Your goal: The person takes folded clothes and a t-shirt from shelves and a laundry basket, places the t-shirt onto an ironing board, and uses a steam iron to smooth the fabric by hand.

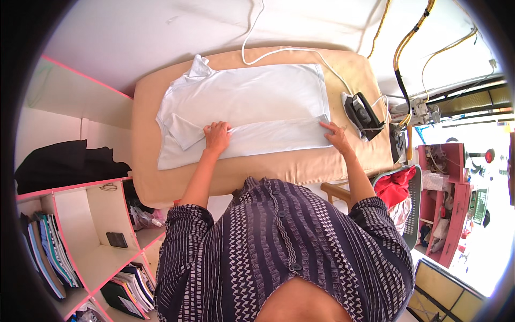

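A white short-sleeved shirt (257, 92) lies flat on an ironing table padded with tan cloth (257, 173). Its near side is folded over in a long strip, with one sleeve laid back at the left. My left hand (217, 137) rests on the strip's upper edge beside that sleeve, fingers bent; whether they pinch the fabric is not clear. At the hem end on the right, my right hand (334, 136) touches the strip's corner with its fingers apart. Just beyond it an electric iron (363, 114) with a white cord stands on the tan cover.
Pink-edged shelves (92, 241) hold folders and a black cloth (72, 167) at the left. A grey plastic basket (413, 213) with red clothing stands at the right, near a wooden armrest (337, 192). The iron's white cord (281, 50) crosses the table's far edge.
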The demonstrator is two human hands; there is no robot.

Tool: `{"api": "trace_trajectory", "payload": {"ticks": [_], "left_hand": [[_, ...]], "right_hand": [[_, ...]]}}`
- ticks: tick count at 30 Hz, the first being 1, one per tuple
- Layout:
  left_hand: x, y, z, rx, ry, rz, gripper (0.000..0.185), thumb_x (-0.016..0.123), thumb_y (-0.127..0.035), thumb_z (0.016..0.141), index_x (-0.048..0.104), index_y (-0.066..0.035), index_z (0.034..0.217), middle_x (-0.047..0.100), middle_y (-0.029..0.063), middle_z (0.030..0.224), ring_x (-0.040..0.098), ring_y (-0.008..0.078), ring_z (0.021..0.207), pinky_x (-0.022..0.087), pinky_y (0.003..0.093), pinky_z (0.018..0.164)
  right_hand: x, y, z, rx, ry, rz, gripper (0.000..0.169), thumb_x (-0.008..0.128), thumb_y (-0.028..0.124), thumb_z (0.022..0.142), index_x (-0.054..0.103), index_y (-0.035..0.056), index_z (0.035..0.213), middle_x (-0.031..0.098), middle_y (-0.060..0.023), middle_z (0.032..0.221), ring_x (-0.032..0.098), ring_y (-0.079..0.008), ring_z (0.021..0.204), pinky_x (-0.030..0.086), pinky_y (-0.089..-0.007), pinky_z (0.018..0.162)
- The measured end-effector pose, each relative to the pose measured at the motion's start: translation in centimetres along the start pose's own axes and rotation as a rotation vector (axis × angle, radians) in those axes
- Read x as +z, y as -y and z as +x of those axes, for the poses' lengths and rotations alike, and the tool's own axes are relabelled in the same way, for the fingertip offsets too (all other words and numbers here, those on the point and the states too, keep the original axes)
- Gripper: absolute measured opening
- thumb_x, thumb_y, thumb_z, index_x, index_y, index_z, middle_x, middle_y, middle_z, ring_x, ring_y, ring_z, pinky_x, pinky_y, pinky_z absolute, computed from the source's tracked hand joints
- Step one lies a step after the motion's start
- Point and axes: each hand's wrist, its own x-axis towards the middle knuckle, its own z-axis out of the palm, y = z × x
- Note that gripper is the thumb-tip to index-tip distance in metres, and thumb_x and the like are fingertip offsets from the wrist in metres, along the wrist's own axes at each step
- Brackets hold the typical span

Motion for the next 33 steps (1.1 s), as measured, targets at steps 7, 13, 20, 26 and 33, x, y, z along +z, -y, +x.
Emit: {"api": "trace_trajectory", "payload": {"ticks": [7,13,20,26,33], "left_hand": [[2.3,-1.8,0.1,-0.081,-0.306,0.039,0.025,0.061,-0.010,0.074,0.054,-0.013,0.098,0.051,0.0029,0.106,0.046,0.0218,0.108,0.029,0.0475,0.091],[4.7,-10.5,-3.3,0.096,-0.095,-0.137,0.052,0.050,-0.027,0.086,0.038,-0.012,0.134,0.026,0.0071,0.146,0.019,0.0243,0.136,0.013,0.0577,0.105],[3.6,-7.0,-8.0,-0.145,0.004,-0.009,0.051,0.041,-0.033,0.091,0.033,-0.016,0.139,0.021,0.0022,0.149,0.012,0.0229,0.139,0.007,0.0650,0.104],[1.8,4.3,-14.8,-0.612,-0.391,0.174,0.028,0.048,-0.023,0.089,0.056,-0.011,0.112,0.041,0.0080,0.135,0.036,0.0275,0.127,0.022,0.0637,0.099],[-3.7,15.2,-15.8,-1.132,-0.403,-0.175,0.032,0.066,-0.019,0.078,0.055,-0.005,0.104,0.057,0.0138,0.104,0.053,0.0316,0.102,0.044,0.0431,0.087]], "right_hand": [[-0.2,0.3,0.1,0.030,-0.050,-0.519,0.054,0.058,0.001,0.073,0.053,0.0161,0.125,0.046,-0.0113,0.131,0.052,-0.0302,0.111,0.045,-0.0363,0.091],[-8.3,2.9,3.8,-0.204,-0.501,-0.933,0.041,0.060,0.011,0.075,0.056,0.0116,0.115,0.051,-0.0090,0.120,0.049,-0.0313,0.108,0.042,-0.0432,0.086],[-13.0,-2.8,8.6,0.119,-0.330,-0.804,0.046,0.054,0.043,0.087,0.045,0.0074,0.114,0.060,-0.0229,0.101,0.056,-0.0421,0.095,0.043,-0.0513,0.076],[-13.1,-2.2,9.7,0.043,-0.212,-0.766,0.040,0.058,0.039,0.086,0.053,0.0003,0.093,0.061,-0.0259,0.084,0.057,-0.0461,0.081,0.042,-0.0507,0.065],[-0.6,9.5,6.5,-0.214,-0.026,-0.699,0.044,0.063,0.045,0.080,0.058,0.0021,0.085,0.062,-0.0211,0.075,0.060,-0.0406,0.073,0.046,-0.0476,0.062]]}}
